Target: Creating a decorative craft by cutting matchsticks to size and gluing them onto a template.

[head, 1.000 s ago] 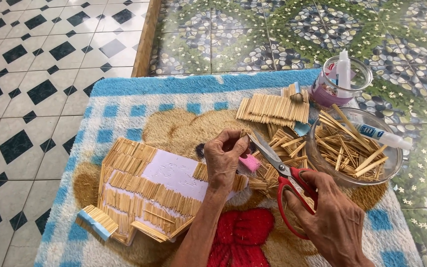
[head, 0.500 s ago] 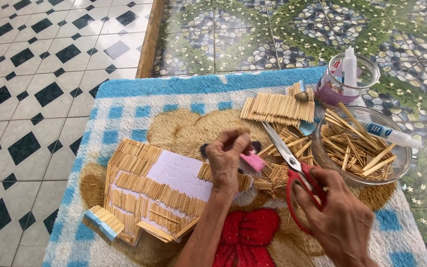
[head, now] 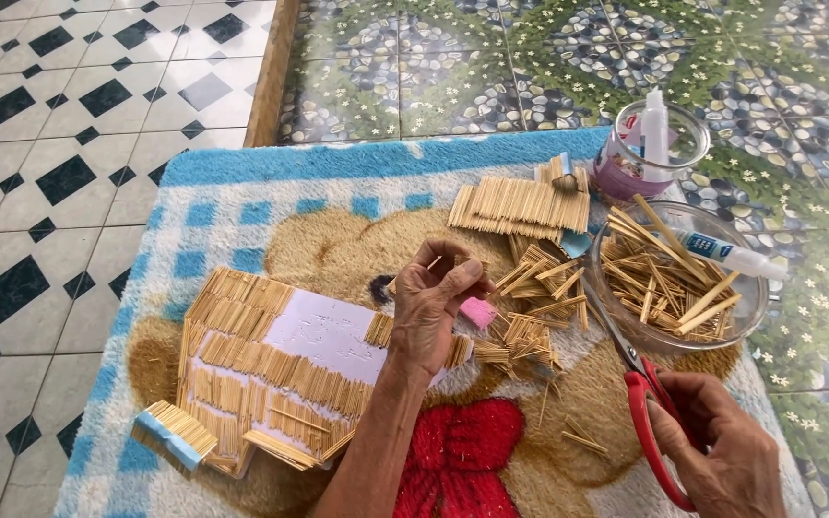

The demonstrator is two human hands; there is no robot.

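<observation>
1. Landmark: stick-covered model house [head: 271, 374], lying flat on the rug [head: 242, 211] on the floor.
2. Left hand [head: 438, 307] sits just right of the house, above its right edge. Its fingers [head: 467, 278] are pinched shut on a thin stick [head: 434, 263]; only a short end shows.
3. Right hand [head: 722, 451] is well right of the house, low in frame, wrapped around the red handles of the scissors [head: 640, 393]. Blades point up-left toward the bowl and look only slightly parted; can't tell exactly.
4. Done, judged from the layout: most of the house is clad in rows of sticks, and a blue-edged stick panel [head: 175, 434] sits at its lower left corner.
5. Left: a pale bare patch [head: 323, 336] in the middle of the house has no sticks yet, so cladding looks roughly two-thirds finished.
6. Supplies right of the house: loose cut sticks [head: 530, 307], a pink block [head: 478, 312], a flat joined stick mat [head: 520, 206] further up, and a glass bowl [head: 750, 317] of sticks with a glue tube [head: 726, 254] across its rim.
7. Far upper right of the house: a clear jar [head: 650, 149] with a white bottle standing inside.
</observation>
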